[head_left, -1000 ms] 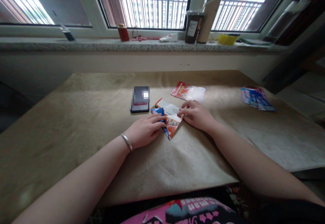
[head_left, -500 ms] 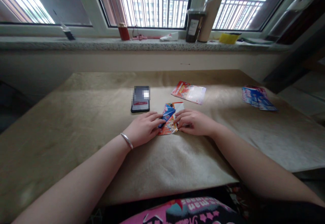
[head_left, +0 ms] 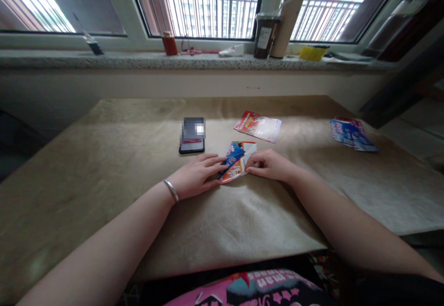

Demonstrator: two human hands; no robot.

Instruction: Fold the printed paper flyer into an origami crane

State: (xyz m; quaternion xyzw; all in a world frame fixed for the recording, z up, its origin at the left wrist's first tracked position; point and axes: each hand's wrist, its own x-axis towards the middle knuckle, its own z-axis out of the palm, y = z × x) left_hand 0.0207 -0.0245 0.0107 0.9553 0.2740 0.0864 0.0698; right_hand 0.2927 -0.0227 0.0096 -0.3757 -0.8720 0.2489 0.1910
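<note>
A colourful printed paper sheet (head_left: 237,171), orange with a blue folded-over flap, lies on the table in front of me. My left hand (head_left: 199,174) rests at its left side with fingers stretched over the blue flap and the lower left corner. At the right side my right hand (head_left: 268,165) pinches the sheet's edge, which is raised a little and shows white. The fingertips of that hand are partly hidden. Past the left hand lies a phone (head_left: 192,145), its screen partly blurred out.
A red and white leaflet (head_left: 258,126) lies beyond the sheet. Several blue and red leaflets (head_left: 354,135) are fanned out at the right of the cloth-covered table (head_left: 104,158). On the windowsill (head_left: 138,61) stand a dark jar (head_left: 265,38), a red container (head_left: 169,43) and a yellow item (head_left: 313,52).
My right hand has closed into a pinch and lifted the sheet's right edge. The sheet has shifted and turned slightly to the right. My left hand stays nearly in place.
</note>
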